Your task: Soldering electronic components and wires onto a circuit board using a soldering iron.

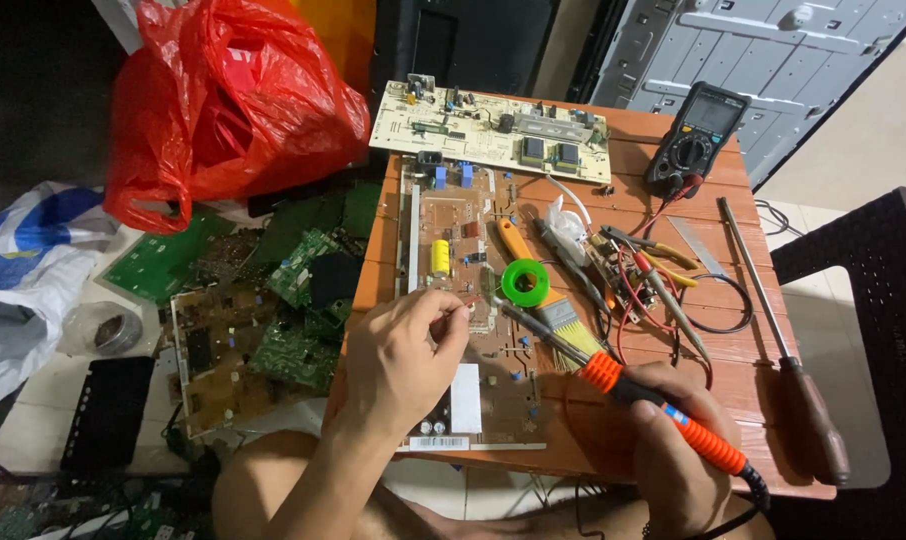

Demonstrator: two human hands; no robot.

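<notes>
I'm touching my orange-handled soldering iron (663, 415), gripped in my right hand (673, 450), to the brown circuit board (473, 300); my left hand (403, 355) is pinching a thin red-tipped wire (463, 300), which I judge needs steadying next.

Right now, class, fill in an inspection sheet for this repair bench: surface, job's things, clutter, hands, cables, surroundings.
Surface: small wooden table, crowded.
Job's things: brown circuit board; orange soldering iron; small red part.
Clutter: green solder reel, brush, multimeter, long screwdriver, white circuit board.
Hands: left hand pinches the part; right hand grips the iron.
Cables: red and black wires tangled.
Surroundings: red plastic bag, green boards on the floor.
</notes>
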